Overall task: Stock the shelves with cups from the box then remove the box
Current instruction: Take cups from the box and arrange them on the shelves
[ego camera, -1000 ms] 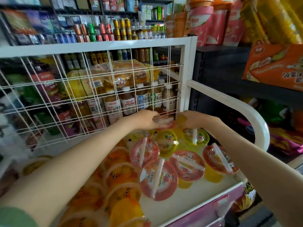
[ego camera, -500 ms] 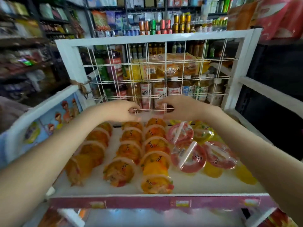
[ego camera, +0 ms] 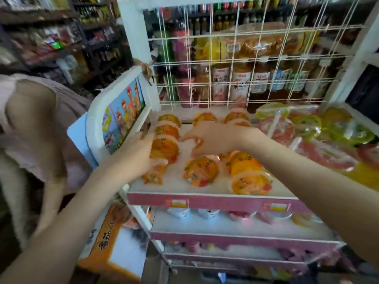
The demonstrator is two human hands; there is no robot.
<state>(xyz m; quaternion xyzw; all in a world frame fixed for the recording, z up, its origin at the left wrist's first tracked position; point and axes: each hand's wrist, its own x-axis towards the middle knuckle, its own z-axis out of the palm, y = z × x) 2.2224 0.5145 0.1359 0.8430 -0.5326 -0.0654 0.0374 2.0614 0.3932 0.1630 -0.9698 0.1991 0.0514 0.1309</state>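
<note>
Orange fruit jelly cups lie on their sides in rows on the white top shelf [ego camera: 176, 186]. My left hand [ego camera: 141, 158] is wrapped around one orange cup [ego camera: 165, 149] in the left row, thumb under it. My right hand [ego camera: 213, 140] is spread flat over the middle row, fingertips pointing left above a mostly hidden cup. Another orange cup [ego camera: 202, 171] lies just in front of that hand. An orange and white carton [ego camera: 114, 242] stands on the floor at the lower left beside the rack.
Red-lidded cups [ego camera: 275, 129] and yellow-green lidded cups [ego camera: 306, 124] crowd the shelf's right side. A wire grid [ego camera: 246, 58] closes the back, with bottles behind. A pink shelf lip [ego camera: 215, 201] fronts lower shelves. Another person [ego camera: 30, 124] bends at the left.
Both hands came forward and left from the back of the shelf to the orange cup rows. My left hand closed around a cup in the left row. The view swung left and down.
</note>
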